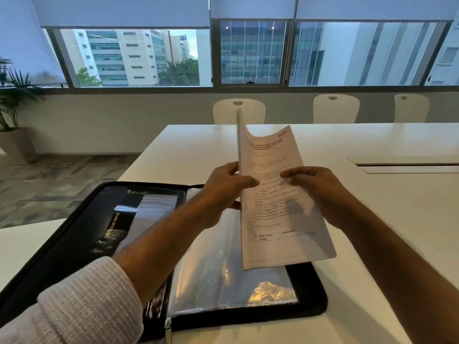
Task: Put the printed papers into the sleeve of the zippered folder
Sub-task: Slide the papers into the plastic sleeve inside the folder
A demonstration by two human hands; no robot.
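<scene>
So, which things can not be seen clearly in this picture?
- Printed papers, head view: the body text is too small and blurred to read, and the sheet count is hidden.
- Zippered folder: the left hand, its forearm and the papers cover its middle; glare hides what the clear sleeve holds.
- Right hand: its fingertips behind the papers are hidden.

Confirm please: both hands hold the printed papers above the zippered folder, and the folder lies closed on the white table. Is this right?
Not quite. The head view shows the zippered folder lying open on the white table, its clear sleeve exposed. The rest is right: the left hand and right hand hold the printed papers above it.
</scene>
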